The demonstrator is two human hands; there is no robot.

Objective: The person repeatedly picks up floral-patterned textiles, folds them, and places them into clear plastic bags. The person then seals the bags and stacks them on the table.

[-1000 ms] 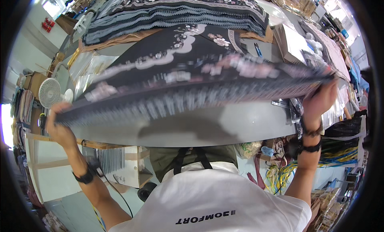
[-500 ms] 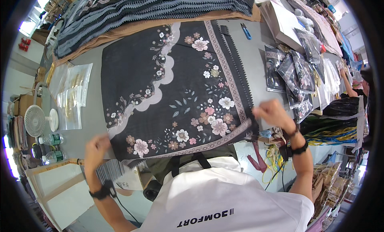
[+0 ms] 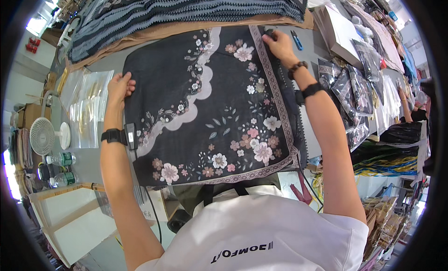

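Note:
A folded black scarf (image 3: 163,84) with pink and white flowers, a scalloped pale band and a patterned border lies spread before me on the grey table. At its left edge, my left hand (image 3: 121,89) is closed, with curled fingers over the fabric's rim. My right hand (image 3: 279,46) pinches the scarf at its far right corner, beside the zigzag-trimmed edge. Part of that corner is hidden under the fingers. Just right of this hand lie small blue thread snips (image 3: 296,40).
Stacked scarves (image 3: 186,9) stand along the far side. Clear plastic bags (image 3: 88,107) lie at left, near a white fan (image 3: 42,135) and water bottles (image 3: 60,159). Packed scarves (image 3: 347,86) and a white box (image 3: 333,35) occupy the right. Another person's arm (image 3: 405,105) shows at far right.
Both hands have moved from the scarf's near corners toward its far side, the left partway up the edge, the right to the far corner. The near edge and right border now lie straighter.

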